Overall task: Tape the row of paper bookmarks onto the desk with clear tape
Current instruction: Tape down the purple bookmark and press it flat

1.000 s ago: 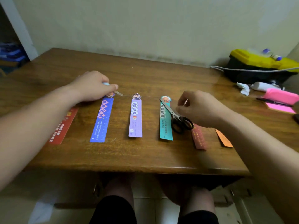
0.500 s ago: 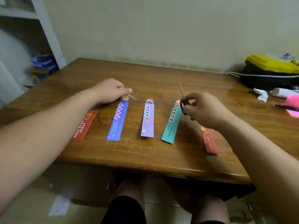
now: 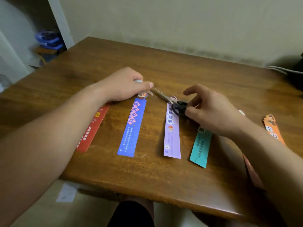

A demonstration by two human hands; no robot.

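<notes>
Several paper bookmarks lie in a row on the wooden desk (image 3: 164, 174): red (image 3: 92, 130), blue (image 3: 132, 126), lilac (image 3: 172, 135), teal (image 3: 200, 146), a dark red one (image 3: 253, 174) under my right forearm, and orange (image 3: 273, 128). My left hand (image 3: 124, 85) rests at the top of the blue bookmark and grips a tape roll (image 3: 138, 81), mostly hidden. My right hand (image 3: 211, 110) holds black-handled scissors (image 3: 168, 99). Their blades point left to the clear tape by my left thumb.
A dark object with a grey cable (image 3: 285, 70) sits at the desk's far right edge. A white shelf frame (image 3: 59, 22) with blue items (image 3: 49, 40) stands on the left. Paper scraps (image 3: 67, 193) lie on the floor. My knee (image 3: 131, 213) is under the desk.
My right hand has brought the scissors left and lowered them from pointing up to lying along the tape. The view has turned left. My left hand keeps its place.
</notes>
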